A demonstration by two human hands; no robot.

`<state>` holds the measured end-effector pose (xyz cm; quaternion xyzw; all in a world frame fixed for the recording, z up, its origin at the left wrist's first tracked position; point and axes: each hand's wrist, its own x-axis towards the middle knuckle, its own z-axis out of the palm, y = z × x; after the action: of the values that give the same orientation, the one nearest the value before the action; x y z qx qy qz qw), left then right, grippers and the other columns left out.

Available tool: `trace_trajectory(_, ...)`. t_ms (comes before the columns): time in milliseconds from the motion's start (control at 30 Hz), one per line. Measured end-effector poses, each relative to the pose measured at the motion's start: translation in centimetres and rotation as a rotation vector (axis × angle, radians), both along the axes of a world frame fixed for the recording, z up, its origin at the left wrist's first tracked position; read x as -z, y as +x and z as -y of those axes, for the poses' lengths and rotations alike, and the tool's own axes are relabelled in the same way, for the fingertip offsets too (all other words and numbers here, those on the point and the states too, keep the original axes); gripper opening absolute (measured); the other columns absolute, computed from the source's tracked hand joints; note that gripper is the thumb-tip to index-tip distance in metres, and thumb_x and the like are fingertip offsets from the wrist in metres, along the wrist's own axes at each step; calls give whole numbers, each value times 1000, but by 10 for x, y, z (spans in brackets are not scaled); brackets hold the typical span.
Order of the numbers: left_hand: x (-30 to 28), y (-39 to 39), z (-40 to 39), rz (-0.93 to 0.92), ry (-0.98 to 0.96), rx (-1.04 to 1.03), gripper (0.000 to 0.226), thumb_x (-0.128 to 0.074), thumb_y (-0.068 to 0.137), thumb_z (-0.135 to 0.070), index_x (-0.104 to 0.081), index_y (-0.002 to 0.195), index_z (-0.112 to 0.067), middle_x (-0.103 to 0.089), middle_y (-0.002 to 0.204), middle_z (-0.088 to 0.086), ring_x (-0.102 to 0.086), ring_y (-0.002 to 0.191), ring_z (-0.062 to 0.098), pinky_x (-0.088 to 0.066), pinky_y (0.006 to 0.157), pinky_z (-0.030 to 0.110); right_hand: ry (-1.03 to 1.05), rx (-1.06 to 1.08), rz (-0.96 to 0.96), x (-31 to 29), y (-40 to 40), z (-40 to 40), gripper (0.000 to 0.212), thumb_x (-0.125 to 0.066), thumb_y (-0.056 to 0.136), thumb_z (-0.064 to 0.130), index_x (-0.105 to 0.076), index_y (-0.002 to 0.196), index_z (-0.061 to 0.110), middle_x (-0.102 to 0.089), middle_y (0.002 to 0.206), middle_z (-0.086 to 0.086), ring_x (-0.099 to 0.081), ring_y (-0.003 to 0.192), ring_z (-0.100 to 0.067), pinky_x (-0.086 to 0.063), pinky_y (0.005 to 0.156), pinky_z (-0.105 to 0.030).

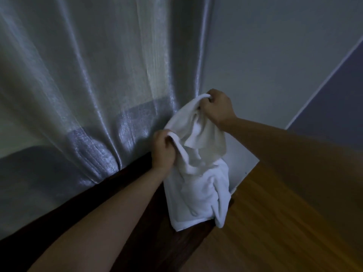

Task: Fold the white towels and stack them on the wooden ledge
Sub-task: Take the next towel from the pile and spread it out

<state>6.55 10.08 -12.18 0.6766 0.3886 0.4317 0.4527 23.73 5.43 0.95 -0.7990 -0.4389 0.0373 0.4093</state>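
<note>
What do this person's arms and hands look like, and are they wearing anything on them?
Both forearms are bare as far as the picture shows: no sleeves in view. The left hand and the right hand wear no gloves. No watch, bracelet or ring shows on either wrist or on the fingers that can be seen. The light is dim, so small marks would be hard to make out.

Towel (198,185): white terry cloth, soft, matt, nubbly. Curtain (88,85): silvery woven fabric, faint sheen. Ledge (137,185): dark wood, smooth; floor (275,222): glossy wood.
</note>
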Motion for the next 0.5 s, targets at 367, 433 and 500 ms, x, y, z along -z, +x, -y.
trace_trajectory(367,-100,-7,-45,404,-716,88,50,-26,105,-38,-40,149,-19,-49,150,9,-69,94,6,-56,68,21,82,-81,0,-14,-13,25,25,-56,88,28,-58,68,12,-51,60,5,-47,55,-7,-40,55,-27)
trace_trajectory(433,-106,-11,-40,247,-573,-70,42,-34,105,-32,-49,140,-15,-54,143,12,-61,122,19,-52,91,27,116,-82,9,-12,-16,30,24,-54,86,32,-58,70,14,-54,63,4,-50,59,-8,-41,59,-28)
trace_trajectory(500,-106,-13,-38,-146,-328,-177,37,-32,107,-17,-50,135,-1,-53,142,18,-49,135,32,-43,109,30,144,-114,-6,-10,-21,34,29,-53,83,42,-65,86,16,-64,79,3,-58,72,-11,-44,66,-27)
